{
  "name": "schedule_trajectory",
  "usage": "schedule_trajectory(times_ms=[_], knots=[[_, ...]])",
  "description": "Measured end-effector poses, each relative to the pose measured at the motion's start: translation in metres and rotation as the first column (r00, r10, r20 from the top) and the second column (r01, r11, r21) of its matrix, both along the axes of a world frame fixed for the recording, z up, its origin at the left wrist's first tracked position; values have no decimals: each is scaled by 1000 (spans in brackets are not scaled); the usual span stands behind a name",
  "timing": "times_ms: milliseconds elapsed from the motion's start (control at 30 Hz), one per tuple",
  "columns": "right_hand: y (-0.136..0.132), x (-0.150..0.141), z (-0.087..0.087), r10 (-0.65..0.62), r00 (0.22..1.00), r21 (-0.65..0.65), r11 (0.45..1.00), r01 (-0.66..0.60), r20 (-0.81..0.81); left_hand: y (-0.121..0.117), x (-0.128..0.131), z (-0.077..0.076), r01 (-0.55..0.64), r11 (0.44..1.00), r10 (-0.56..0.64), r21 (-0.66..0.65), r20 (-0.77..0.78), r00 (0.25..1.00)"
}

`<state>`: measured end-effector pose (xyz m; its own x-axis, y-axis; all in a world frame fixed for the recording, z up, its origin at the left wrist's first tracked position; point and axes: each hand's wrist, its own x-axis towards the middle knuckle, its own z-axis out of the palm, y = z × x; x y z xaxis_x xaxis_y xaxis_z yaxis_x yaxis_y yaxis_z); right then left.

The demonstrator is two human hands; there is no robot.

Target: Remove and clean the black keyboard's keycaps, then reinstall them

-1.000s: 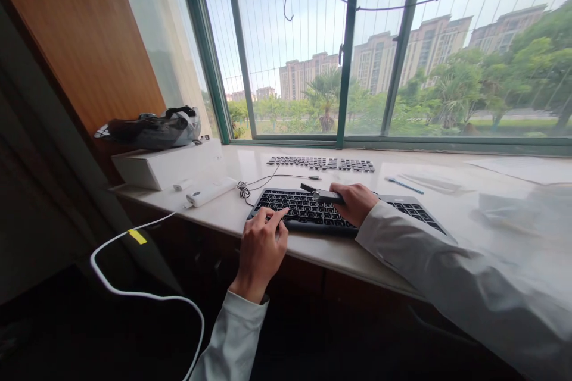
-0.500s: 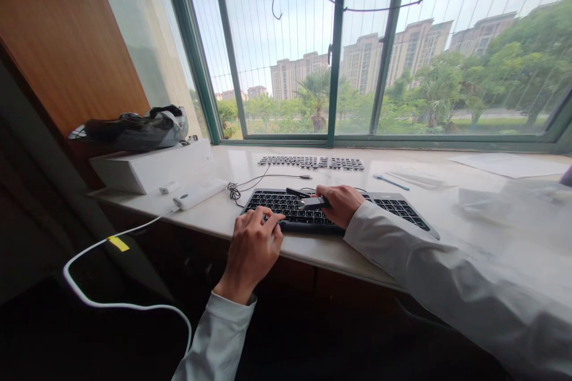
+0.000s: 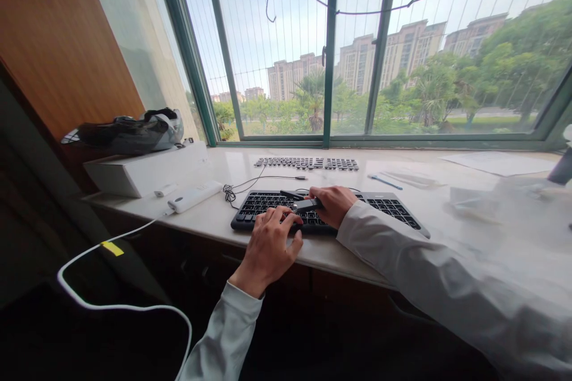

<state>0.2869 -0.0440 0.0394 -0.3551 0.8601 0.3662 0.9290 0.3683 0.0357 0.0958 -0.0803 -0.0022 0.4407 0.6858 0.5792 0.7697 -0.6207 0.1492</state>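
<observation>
A black keyboard [image 3: 263, 205] lies near the front edge of a pale stone sill [image 3: 447, 232]. My left hand [image 3: 268, 247] rests on its front edge, fingers curled down onto the keys. My right hand [image 3: 333, 203] is closed round a small dark tool [image 3: 304, 203] that points left over the keys, just beyond my left fingertips. Rows of loose keycaps [image 3: 308, 163] lie further back towards the window.
A white power strip [image 3: 193, 196] with a white cable [image 3: 120, 306] lies left of the keyboard, beside a white box [image 3: 143, 169] with a dark bag [image 3: 129, 131] on it. A thin black cable [image 3: 250, 181], a blue pen [image 3: 384, 181] and papers [image 3: 500, 162] lie on the sill.
My left hand has shifted right along the keyboard's front edge, closer to the tool. My right hand with the tool has barely moved. The view has turned slightly right.
</observation>
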Motion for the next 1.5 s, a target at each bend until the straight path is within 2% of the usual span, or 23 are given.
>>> schedule_trajectory(times_ms=[100, 200, 300, 433, 667, 867, 967, 1067, 1167, 1233, 1300, 1400, 1500], knots=[[0, 2, 1, -10, 1000, 21, 1000, 10, 9, 0, -10, 1, -13, 999, 13, 35, 22, 1000], [1, 3, 1, -30, 999, 51, 998, 29, 17, 1, -25, 1, -116, 991, 112, 73, 63, 992], [1, 4, 1, -26, 999, 59, 998, 25, 19, 3, -35, 0, -164, 982, 165, 92, -10, 986], [2, 3, -1, 9, 1000, 56, 998, -9, 3, 4, -34, 1, -150, 981, 165, 126, -122, 979], [4, 5, -3, -3, 1000, 62, 998, 1, 17, 3, -31, 2, -250, 956, 265, 154, -87, 960], [2, 5, -2, 9, 1000, 41, 999, -10, 20, 3, -32, 1, -216, 963, 235, 160, -110, 966], [0, 4, 2, 5, 1000, 14, 1000, -5, 10, 3, -31, 5, -219, 962, 232, 161, -66, 970], [1, 4, 4, 3, 1000, -18, 1000, -3, -6, 6, -28, 17, -249, 951, 246, 184, 40, 969], [2, 5, 4, 34, 999, -27, 999, -34, -11, 18, -21, 34, -203, 963, 190, 178, 89, 978], [1, 6, 5, 58, 998, -11, 998, -58, -27, 31, -15, 45, -89, 989, 86, 120, 34, 996], [-1, 8, 7, 71, 996, 16, 997, -70, -52, 44, -9, 55, 65, 998, -66, -11, -90, 994], [-6, 11, 12, 66, 996, 66, 996, -62, -53, 58, -3, 70, 200, 964, -231, -174, -186, 955], [-9, 13, 16, 31, 998, 137, 990, -24, -48, 69, 1, 84, 235, 946, -276, -223, -173, 946]])
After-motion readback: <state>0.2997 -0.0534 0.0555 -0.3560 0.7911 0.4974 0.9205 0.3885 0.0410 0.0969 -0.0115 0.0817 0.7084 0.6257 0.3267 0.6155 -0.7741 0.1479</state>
